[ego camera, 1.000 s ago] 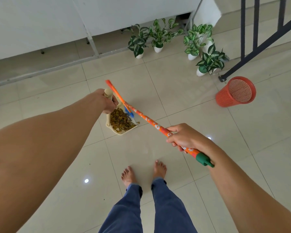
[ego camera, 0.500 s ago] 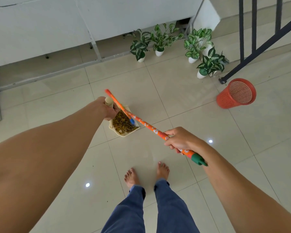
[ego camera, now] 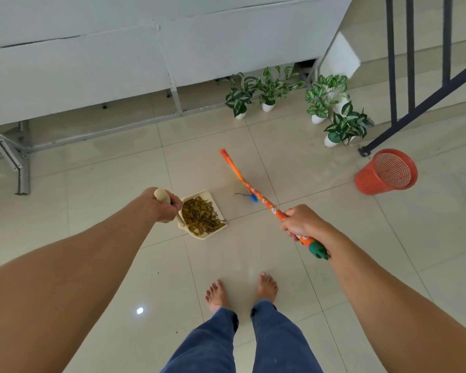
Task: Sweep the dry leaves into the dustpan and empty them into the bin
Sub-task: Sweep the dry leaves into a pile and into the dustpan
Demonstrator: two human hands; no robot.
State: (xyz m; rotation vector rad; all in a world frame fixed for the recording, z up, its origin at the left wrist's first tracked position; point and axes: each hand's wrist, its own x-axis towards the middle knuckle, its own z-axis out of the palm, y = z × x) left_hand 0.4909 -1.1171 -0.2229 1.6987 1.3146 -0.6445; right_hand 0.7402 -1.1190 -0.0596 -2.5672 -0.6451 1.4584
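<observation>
A cream dustpan full of dry brown leaves sits on the tiled floor ahead of me. My left hand grips its upright handle. My right hand holds the orange patterned broom near its green end cap. The broom's orange and blue head rests on the floor to the right of the pan, apart from it. A thin twig lies by the bristles. The red mesh bin stands at the right, tilted toward me.
Several potted green plants stand along the back wall and by the bin. A dark stair railing rises at the right. A grey metal frame runs along the left. My bare feet are below the dustpan.
The broom has swung right, off the dustpan, and its head now rests on the floor beside it. My left hand has stayed on the dustpan handle. The view has tilted up.
</observation>
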